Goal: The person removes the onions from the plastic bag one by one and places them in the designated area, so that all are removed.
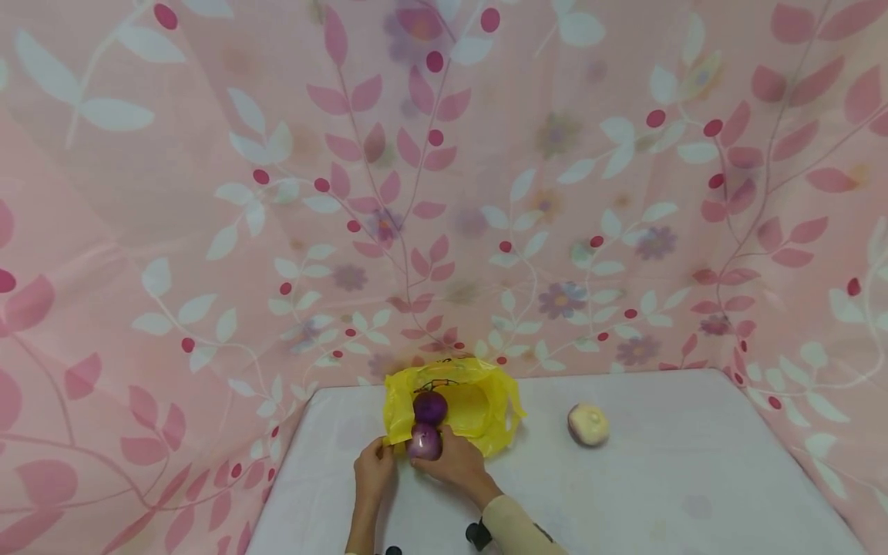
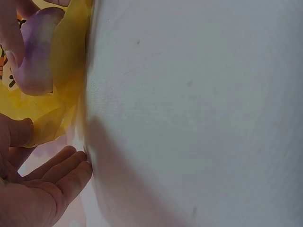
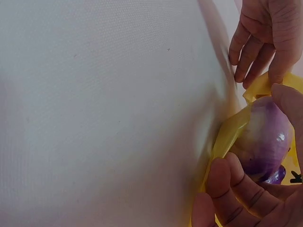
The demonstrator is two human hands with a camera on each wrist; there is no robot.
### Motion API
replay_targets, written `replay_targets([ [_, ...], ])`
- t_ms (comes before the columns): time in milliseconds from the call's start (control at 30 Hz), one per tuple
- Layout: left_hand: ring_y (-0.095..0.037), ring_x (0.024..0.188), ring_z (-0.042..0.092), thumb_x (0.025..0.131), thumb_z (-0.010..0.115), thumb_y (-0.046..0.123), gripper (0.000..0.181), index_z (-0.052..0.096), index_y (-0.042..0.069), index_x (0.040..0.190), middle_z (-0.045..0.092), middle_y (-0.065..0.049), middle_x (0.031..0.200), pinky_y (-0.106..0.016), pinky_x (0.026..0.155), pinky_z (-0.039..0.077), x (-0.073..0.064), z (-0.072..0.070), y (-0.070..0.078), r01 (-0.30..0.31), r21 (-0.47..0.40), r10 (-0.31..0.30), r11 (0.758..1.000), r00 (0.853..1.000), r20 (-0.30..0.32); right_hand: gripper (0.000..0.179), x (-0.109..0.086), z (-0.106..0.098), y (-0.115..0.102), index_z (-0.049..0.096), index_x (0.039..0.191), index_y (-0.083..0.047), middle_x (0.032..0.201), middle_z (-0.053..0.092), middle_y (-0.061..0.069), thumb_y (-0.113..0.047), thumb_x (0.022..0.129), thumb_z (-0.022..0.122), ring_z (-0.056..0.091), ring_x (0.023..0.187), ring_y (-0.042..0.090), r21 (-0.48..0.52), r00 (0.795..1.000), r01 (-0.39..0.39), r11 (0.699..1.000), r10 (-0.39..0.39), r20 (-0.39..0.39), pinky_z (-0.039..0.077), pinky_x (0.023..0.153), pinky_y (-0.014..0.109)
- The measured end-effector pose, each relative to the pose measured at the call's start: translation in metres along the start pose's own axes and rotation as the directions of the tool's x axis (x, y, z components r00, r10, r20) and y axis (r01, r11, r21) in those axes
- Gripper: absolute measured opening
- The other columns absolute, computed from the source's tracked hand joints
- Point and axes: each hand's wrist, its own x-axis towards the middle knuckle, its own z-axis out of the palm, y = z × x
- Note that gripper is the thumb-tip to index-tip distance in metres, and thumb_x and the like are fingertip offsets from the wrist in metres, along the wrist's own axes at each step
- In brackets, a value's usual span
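Observation:
A yellow plastic bag [image 1: 486, 442] lies at the table's far edge, its mouth towards me. My left hand [image 1: 373, 469] pinches the left side of the bag's rim; the left wrist view shows its thumb [image 2: 21, 131] on the yellow film and its other fingers stretched out. My right hand [image 1: 459, 465] grips a purple-and-white turnip [image 3: 267, 135] at the bag's mouth, thumb on one side and fingers on the other. Behind it, inside the bag, sits a darker purple round vegetable [image 1: 430, 407]. The bag's rim partly covers the held turnip in the left wrist view.
Another turnip [image 1: 588, 425], cream-topped with purple sides, lies apart to the right of the bag. A white cloth covers the table [image 1: 659, 493]. A pink leaf-patterned curtain [image 1: 486, 270] hangs behind it and down both sides.

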Motion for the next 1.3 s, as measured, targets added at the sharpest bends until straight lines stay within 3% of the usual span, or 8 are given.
replay_targets([
  [433,-0.035,0.095,0.066,0.093,0.061,0.004,0.016,0.073,-0.001,0.101,0.072,-0.016,0.098,-0.052,0.083,0.052,-0.001,0.002,-0.001,-0.011,-0.007,0.011,1.000,1.000,0.007,0.089,0.000,0.003,0.002,0.054,0.129,-0.002,0.115,0.064,0.013,-0.065,0.071,0.075,0.061,0.098,0.027,0.010,0.999,-0.035,0.999,0.035,-0.004,0.049,0.086,0.050],
  [900,-0.036,0.094,0.066,0.092,0.061,0.005,0.016,0.073,-0.001,0.099,0.072,-0.017,0.097,-0.053,0.083,0.052,0.000,0.000,-0.001,-0.013,-0.004,0.013,1.000,1.000,-0.006,0.088,-0.003,0.001,0.002,0.055,0.129,-0.001,0.116,0.065,0.014,-0.065,0.072,0.075,0.062,0.099,0.027,0.025,1.000,-0.009,1.000,0.009,-0.003,0.050,0.086,0.049],
  [1300,-0.032,0.090,0.066,0.091,0.063,0.004,0.013,0.074,0.000,0.096,0.072,-0.014,0.094,-0.050,0.080,0.052,0.000,0.000,-0.002,-0.009,0.005,0.010,1.000,0.999,-0.034,0.080,-0.012,-0.010,0.009,0.057,0.124,-0.006,0.107,0.065,0.006,-0.066,0.073,0.073,0.061,0.092,0.021,0.011,0.998,0.054,0.998,-0.055,0.014,0.052,0.081,0.043],
])
